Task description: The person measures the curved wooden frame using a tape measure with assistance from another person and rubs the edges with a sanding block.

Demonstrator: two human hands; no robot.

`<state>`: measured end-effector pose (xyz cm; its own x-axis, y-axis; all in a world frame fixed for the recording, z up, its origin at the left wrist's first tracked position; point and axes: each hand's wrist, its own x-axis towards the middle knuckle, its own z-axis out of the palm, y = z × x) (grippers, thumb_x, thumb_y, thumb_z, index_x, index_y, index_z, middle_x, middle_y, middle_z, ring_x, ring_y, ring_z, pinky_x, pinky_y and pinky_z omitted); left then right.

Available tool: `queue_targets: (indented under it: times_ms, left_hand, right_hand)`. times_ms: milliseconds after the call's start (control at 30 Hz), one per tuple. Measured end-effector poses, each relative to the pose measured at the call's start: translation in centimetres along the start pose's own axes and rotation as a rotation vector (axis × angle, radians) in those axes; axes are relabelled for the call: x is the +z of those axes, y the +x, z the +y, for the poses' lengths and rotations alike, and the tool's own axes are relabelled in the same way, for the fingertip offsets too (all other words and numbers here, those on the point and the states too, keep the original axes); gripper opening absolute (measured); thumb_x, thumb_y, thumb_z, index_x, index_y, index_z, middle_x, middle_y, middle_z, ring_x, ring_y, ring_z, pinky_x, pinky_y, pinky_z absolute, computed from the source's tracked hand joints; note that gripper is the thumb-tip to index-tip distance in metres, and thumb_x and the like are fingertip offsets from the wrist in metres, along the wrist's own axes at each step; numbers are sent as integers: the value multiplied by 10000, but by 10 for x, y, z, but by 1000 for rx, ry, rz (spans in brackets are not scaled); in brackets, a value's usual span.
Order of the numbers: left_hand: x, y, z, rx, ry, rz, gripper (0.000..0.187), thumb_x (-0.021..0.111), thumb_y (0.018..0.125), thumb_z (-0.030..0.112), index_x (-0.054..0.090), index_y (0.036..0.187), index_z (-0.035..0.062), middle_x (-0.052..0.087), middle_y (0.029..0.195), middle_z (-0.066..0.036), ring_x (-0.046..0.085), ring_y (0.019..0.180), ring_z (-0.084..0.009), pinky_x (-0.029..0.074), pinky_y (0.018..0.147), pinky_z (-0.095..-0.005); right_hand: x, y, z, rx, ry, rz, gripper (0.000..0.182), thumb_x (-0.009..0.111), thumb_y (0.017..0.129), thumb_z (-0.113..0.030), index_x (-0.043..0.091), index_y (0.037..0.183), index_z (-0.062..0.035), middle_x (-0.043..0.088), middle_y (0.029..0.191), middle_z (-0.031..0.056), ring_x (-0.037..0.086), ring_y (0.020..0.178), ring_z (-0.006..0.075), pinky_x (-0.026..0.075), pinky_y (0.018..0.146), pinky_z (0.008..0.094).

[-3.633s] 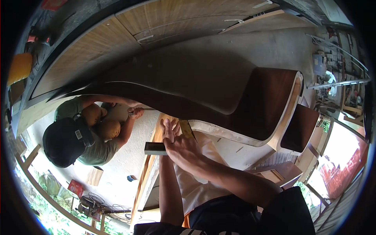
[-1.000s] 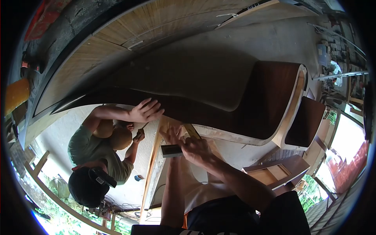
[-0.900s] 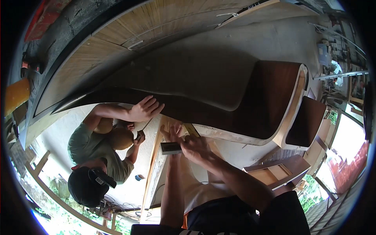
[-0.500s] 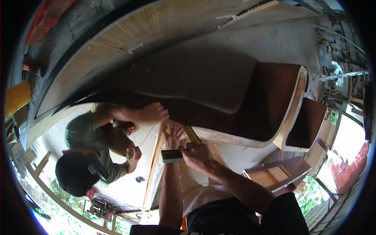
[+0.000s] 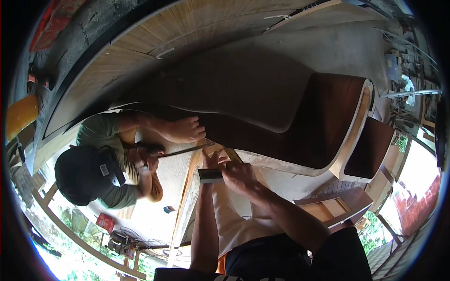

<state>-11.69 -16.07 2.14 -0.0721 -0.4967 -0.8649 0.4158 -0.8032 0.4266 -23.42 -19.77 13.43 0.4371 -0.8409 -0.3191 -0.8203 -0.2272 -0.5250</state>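
My right hand [image 5: 239, 177] is wrapped round what looks like a try square, with its thick grey stock [image 5: 210, 176] pointing left and its yellowish blade [image 5: 232, 155] angled away toward the dark curved panel [image 5: 248, 138]. Just left of the square, my left hand [image 5: 213, 161] reaches forward, fingers stretched out against the end of a pale wooden frame piece [image 5: 187, 187]. Part of that hand lies behind the stock. A co-worker's hand [image 5: 185, 129] rests on the panel's edge, while their other hand [image 5: 147, 159] grips a long thin tool [image 5: 180, 151] whose tip meets the wood near my fingers.
The co-worker in a black cap [image 5: 77, 175] crouches at the left. A brown curved wooden piece [image 5: 337, 122] rises at the right, with a shallow wooden box [image 5: 330, 210] below it. A large wooden panel [image 5: 140, 37] spans the back. Cables and a machine [image 5: 123, 244] lie lower left.
The co-worker has leaned in and brought the long thin tool up to the wood. My right hand and the try square have shifted slightly right and away from me.
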Motion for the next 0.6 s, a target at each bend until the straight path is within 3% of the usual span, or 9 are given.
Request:
queue_targets:
  times_ms: [200,233,267,333,367,433,467,533,600]
  left_hand:
    - [-29,15,-13,162,182,-432,589,559,862,174,217,1337,110,507,1053,-169,582,765,-181,492,682,-250]
    - [-31,16,-1,-218,-412,-543,517,599,816,174,387,1275,63,497,966,-155,592,763,-187,480,686,-246]
    - [-40,26,-18,-216,-414,-543,517,599,816,174,387,1275,63,497,966,-155,592,763,-187,480,686,-246]
    - [-51,51,-51,490,1117,-214,498,464,918,124,166,1314,174,511,1160,-186,588,614,-138,484,523,-226]
    - [-52,48,-51,490,1116,-215,498,464,918,124,166,1314,174,511,1160,-186,588,614,-138,484,523,-226]
    - [-20,13,6,1188,1726,41,461,468,915,111,227,1307,139,554,1077,-136,563,580,-115,472,523,-208]
    - [-25,22,-6,1190,1724,43,461,468,915,111,227,1307,139,554,1077,-136,563,580,-115,472,523,-208]
    - [-45,51,-52,608,1295,-62,431,513,871,77,351,1269,107,550,1005,-109,550,580,-117,481,568,-230]
    - [-57,64,-63,914,1468,-49,458,519,860,70,341,1281,98,542,970,-102,555,590,-125,482,582,-243]
  right_hand:
    - [18,0,9,30,12,-38,295,587,660,-42,580,954,-69,581,664,72,608,645,223,501,475,366]
    - [18,0,9,27,14,-39,295,587,660,-42,580,954,-69,581,664,72,608,645,223,501,475,366]
    - [18,0,10,3,-1,-11,222,587,660,-51,570,881,-48,586,646,83,607,620,221,496,467,354]
    - [18,-1,12,-15,-20,19,154,587,660,-59,560,809,-28,591,629,94,606,595,218,492,459,342]
    - [20,-1,14,-28,-28,7,192,586,664,-63,561,850,-20,589,623,96,604,584,220,488,448,344]
    - [20,-1,14,-40,-35,-5,230,585,669,-67,562,891,-12,588,618,99,603,573,222,485,438,346]
    - [18,0,14,-24,-63,5,250,581,651,-52,584,901,-57,574,614,78,598,586,208,481,419,333]
    - [19,0,16,-6,-91,11,286,577,634,-37,606,911,-102,561,611,57,593,600,194,476,401,319]
    - [23,1,21,-8,-66,-5,274,576,635,-40,620,895,-115,559,604,53,591,577,188,480,410,315]
